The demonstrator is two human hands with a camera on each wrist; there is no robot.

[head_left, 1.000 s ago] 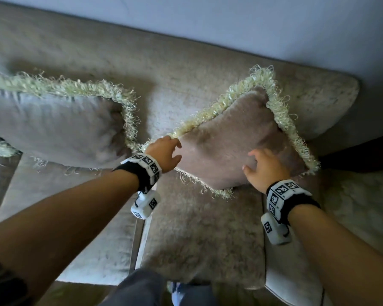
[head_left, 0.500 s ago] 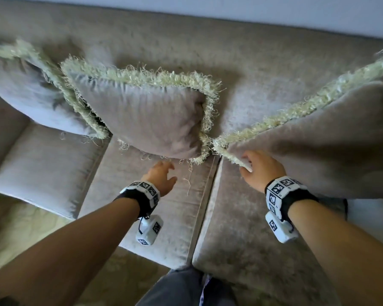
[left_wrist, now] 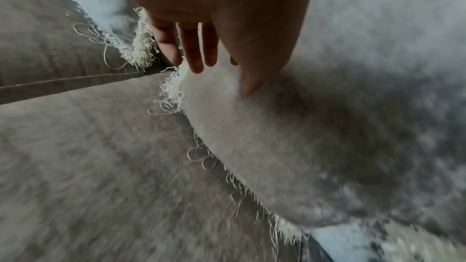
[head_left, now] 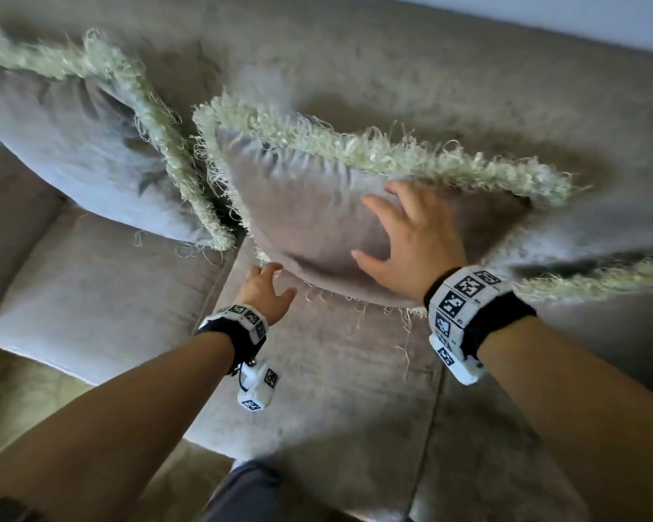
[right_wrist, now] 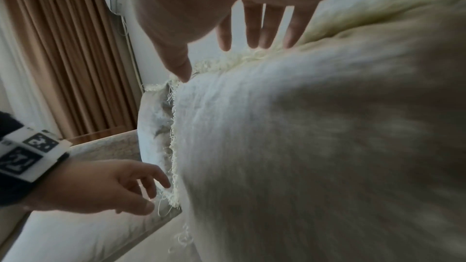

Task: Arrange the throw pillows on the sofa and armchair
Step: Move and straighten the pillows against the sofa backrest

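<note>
Three beige throw pillows with shaggy cream fringe lean on the sofa back. The left pillow (head_left: 72, 145) and the middle pillow (head_left: 310, 212) nearly touch; the right pillow (head_left: 600, 239) is blurred and cut off by the frame. My right hand (head_left: 385, 220) lies flat on the middle pillow's face with its fingers spread, below the top fringe (right_wrist: 252, 57). My left hand (head_left: 276, 280) is open at that pillow's lower left corner (left_wrist: 176, 87), fingers straight beside the fringe and thumb against the fabric. It holds nothing.
Grey-beige seat cushions (head_left: 102, 295) run under the pillows, with the sofa backrest (head_left: 393, 69) and a pale wall behind. A yellowish rug (head_left: 16, 401) lies at lower left. Brown curtains (right_wrist: 63, 57) hang beyond the sofa's end. My leg (head_left: 249, 491) is at the front edge.
My right hand left the right pillow's corner and moved left onto the middle pillow's face. My left hand rose to that pillow's lower left corner. The view shifted left.
</note>
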